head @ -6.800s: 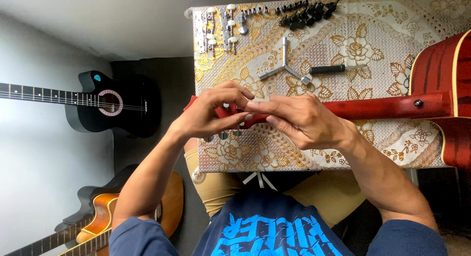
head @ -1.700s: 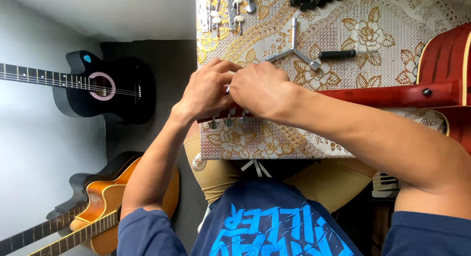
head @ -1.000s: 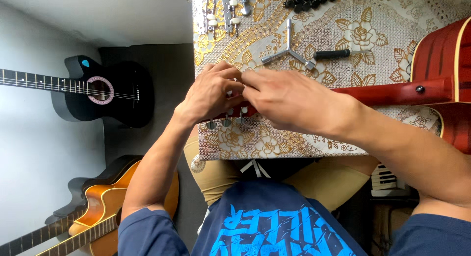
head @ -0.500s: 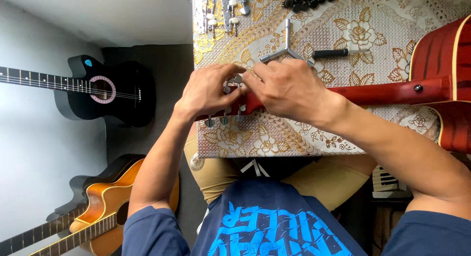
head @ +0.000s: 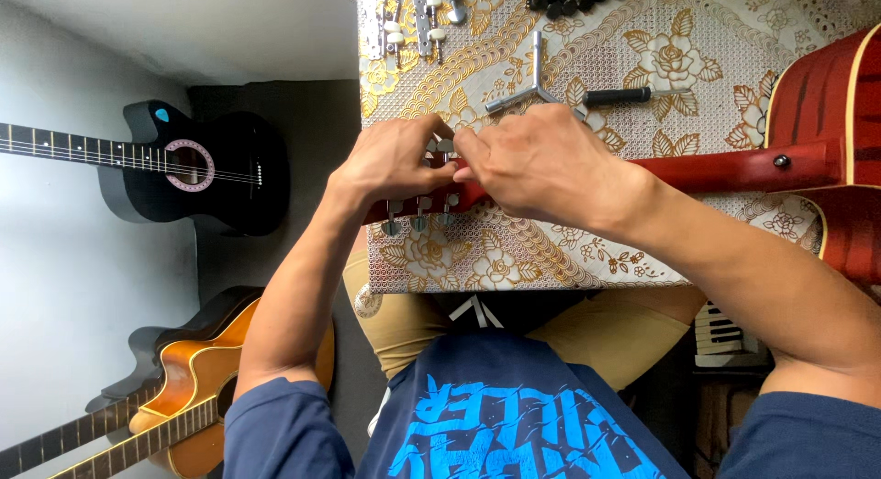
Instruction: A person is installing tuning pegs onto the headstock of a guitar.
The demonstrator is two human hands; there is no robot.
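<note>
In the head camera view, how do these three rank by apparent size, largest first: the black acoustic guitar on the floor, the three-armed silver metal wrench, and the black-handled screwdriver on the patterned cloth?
1. Black acoustic guitar, clearly the largest, even though it lies farther from the camera.
2 and 3. Three-armed silver metal wrench and black-handled screwdriver: they look about alike, so I leave them unranked.

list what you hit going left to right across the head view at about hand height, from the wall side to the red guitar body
black guitar → left hand → tuning pegs under the headstock → right hand → red guitar neck → red guitar body
</note>
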